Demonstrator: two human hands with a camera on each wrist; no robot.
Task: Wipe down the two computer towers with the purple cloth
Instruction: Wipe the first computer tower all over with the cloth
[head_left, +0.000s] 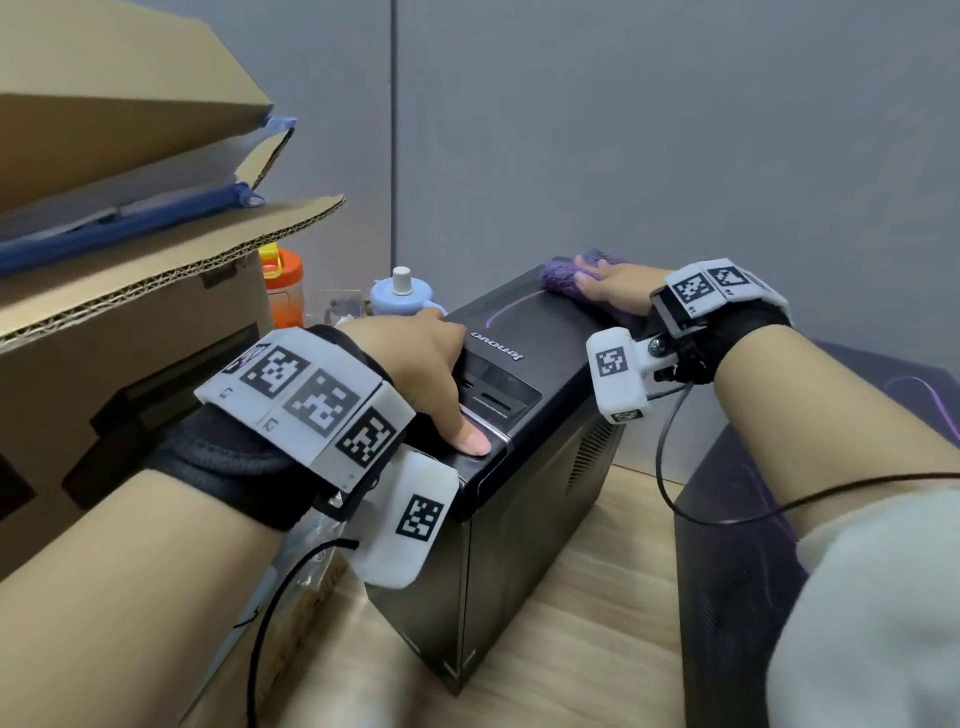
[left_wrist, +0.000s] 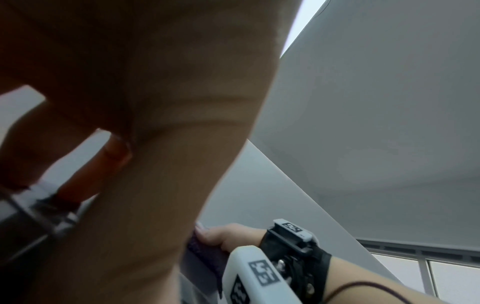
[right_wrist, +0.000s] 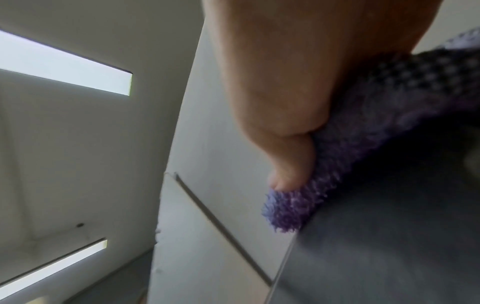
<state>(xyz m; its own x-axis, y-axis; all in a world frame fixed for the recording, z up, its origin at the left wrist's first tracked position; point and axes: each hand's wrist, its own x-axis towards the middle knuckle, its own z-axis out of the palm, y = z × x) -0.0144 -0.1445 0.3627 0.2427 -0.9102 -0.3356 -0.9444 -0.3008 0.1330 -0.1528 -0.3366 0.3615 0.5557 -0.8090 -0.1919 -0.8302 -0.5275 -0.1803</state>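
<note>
Left hand (head_left: 415, 358) grip: fingers straight and relaxed, thumb pressing the front top edge of the black Lenovo tower (head_left: 524, 395) on the wooden bench (head_left: 597, 597). Right hand (head_left: 608, 283) grip: fingers flat, pressing the purple cloth (head_left: 563, 280) on the tower's far top end. A second tower (head_left: 737, 571) stands just beside, at right.

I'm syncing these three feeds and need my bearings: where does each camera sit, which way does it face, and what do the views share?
Head: worn on the head, looking forward and down at the black Lenovo computer tower; both forearms show, left hand resting on the tower's front end, right hand pressing the fuzzy purple cloth.
Left wrist: under the left palm, facing across towards the right hand.
Right wrist: under the right hand, facing along the cloth towards the grey wall.
Shared: the right hand and cloth appear in all three.
</note>
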